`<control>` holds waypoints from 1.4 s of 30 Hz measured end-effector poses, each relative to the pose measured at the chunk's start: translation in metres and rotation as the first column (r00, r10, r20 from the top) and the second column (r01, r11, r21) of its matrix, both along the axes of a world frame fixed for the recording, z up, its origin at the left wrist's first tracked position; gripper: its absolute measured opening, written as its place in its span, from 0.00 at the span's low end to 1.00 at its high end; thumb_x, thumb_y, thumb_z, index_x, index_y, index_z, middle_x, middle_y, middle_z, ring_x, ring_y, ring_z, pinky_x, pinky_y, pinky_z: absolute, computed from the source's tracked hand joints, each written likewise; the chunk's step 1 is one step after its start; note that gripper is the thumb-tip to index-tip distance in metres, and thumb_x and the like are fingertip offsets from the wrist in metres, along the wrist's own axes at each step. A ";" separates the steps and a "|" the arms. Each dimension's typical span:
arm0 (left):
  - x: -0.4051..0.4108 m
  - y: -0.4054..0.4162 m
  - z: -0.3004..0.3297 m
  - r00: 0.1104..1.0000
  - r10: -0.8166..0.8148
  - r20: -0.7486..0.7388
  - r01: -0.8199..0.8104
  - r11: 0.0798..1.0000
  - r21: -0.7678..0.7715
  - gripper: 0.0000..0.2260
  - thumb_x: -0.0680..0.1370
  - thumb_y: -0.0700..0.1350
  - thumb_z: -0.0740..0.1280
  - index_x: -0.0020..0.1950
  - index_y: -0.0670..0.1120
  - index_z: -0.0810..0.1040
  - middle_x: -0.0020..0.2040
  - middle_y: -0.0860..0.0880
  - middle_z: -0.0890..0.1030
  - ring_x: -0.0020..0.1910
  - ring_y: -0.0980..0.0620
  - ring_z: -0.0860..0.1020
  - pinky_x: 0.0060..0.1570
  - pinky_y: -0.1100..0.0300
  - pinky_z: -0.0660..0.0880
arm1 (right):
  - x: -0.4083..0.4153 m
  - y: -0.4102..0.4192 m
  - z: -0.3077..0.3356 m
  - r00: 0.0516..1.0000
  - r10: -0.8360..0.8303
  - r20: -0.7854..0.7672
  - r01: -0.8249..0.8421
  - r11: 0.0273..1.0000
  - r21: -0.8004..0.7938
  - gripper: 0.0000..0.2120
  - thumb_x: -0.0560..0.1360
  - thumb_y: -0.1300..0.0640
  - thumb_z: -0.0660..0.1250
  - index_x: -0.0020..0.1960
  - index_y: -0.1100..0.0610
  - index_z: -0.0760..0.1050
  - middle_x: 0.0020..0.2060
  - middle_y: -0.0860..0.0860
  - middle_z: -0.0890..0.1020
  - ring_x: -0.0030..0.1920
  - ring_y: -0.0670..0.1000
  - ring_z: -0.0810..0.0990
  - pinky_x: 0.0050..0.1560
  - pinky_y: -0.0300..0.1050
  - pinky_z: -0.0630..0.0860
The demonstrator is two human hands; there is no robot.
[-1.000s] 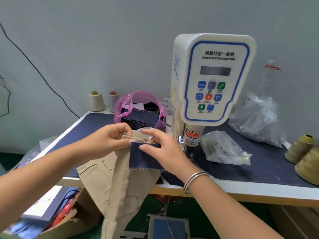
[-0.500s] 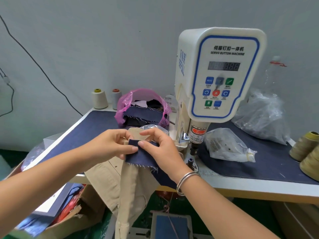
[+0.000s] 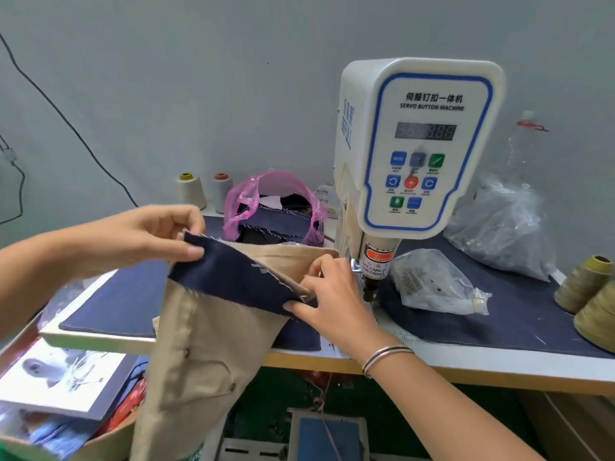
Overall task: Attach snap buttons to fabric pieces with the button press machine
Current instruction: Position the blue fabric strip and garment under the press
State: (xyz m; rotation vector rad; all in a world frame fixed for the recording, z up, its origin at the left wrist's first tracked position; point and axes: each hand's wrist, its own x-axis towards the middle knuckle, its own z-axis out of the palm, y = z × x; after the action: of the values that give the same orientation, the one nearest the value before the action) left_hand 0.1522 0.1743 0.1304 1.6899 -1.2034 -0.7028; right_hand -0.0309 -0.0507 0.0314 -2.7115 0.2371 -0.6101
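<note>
At 9 o'clock of the button press machine [image 3: 416,144] | navy fabric piece [image 3: 233,277] is pinched by left hand [image 3: 146,234] and right hand [image 3: 329,294] | no snap judged pressed yet

A plain grey wall [image 3: 199,78] fills the back, with a thin black cable [image 3: 66,118] slanting down it toward the table's [image 3: 499,364] back left corner. The table has a pale top with a wooden front edge, and dark blue cloth [image 3: 519,314] covers most of it. Below the front edge the floor [image 3: 276,390] looks dark green.
</note>
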 end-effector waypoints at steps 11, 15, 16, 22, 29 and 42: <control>0.079 0.047 0.017 0.873 0.347 0.341 -0.297 0.935 -0.191 0.25 0.66 0.65 0.74 0.55 0.51 0.81 0.45 0.52 0.85 0.41 0.57 0.83 0.32 0.61 0.80 | -0.045 0.005 0.076 0.906 0.331 0.265 -0.408 0.852 0.330 0.16 0.77 0.49 0.62 0.34 0.57 0.69 0.27 0.47 0.68 0.36 0.52 0.76 0.64 0.31 0.63; 0.040 0.026 0.014 0.997 0.057 0.058 -0.059 0.998 0.027 0.22 0.69 0.57 0.76 0.55 0.44 0.81 0.45 0.42 0.84 0.43 0.50 0.82 0.43 0.63 0.78 | -0.060 -0.006 0.083 0.882 0.299 0.364 -0.427 0.835 0.347 0.19 0.77 0.48 0.61 0.34 0.61 0.69 0.29 0.52 0.68 0.30 0.43 0.66 0.33 0.34 0.64; 0.028 0.018 0.007 0.998 0.043 0.048 -0.046 0.997 0.062 0.21 0.67 0.57 0.77 0.53 0.44 0.81 0.43 0.42 0.83 0.41 0.51 0.81 0.43 0.64 0.77 | -0.063 -0.013 0.076 0.905 0.283 0.317 -0.397 0.829 0.393 0.19 0.77 0.49 0.62 0.33 0.60 0.68 0.28 0.50 0.68 0.32 0.41 0.66 0.34 0.35 0.65; -0.030 -0.043 -0.065 0.993 -0.026 0.116 -0.012 0.950 0.313 0.03 0.78 0.49 0.66 0.47 0.52 0.79 0.45 0.44 0.80 0.44 0.54 0.74 0.51 0.55 0.70 | -0.091 -0.062 0.008 0.980 0.182 -0.082 -0.093 0.779 0.620 0.21 0.80 0.57 0.61 0.28 0.49 0.68 0.25 0.39 0.68 0.29 0.37 0.65 0.33 0.32 0.63; -0.059 -0.094 -0.123 0.973 0.008 -0.230 0.002 0.999 0.045 0.03 0.78 0.39 0.65 0.50 0.43 0.77 0.53 0.52 0.80 0.54 0.54 0.76 0.55 0.63 0.72 | -0.109 -0.110 -0.028 0.980 0.050 -0.192 0.141 0.504 0.852 0.12 0.77 0.51 0.65 0.41 0.55 0.83 0.40 0.51 0.84 0.40 0.46 0.79 0.41 0.35 0.74; -0.062 -0.132 -0.142 0.994 0.024 -0.110 -0.007 0.988 0.151 0.02 0.80 0.40 0.64 0.48 0.45 0.76 0.27 0.60 0.73 0.30 0.63 0.69 0.33 0.74 0.65 | -0.104 -0.142 -0.052 0.981 -0.134 -0.141 0.180 0.345 0.921 0.13 0.78 0.55 0.63 0.39 0.55 0.82 0.37 0.52 0.84 0.35 0.45 0.80 0.36 0.34 0.75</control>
State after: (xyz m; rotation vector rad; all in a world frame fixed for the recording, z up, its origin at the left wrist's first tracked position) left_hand 0.0907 0.0418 -0.0116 1.7568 -1.0804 -0.8858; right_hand -0.1346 -0.1930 -0.0209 -1.5427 0.6451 -0.2866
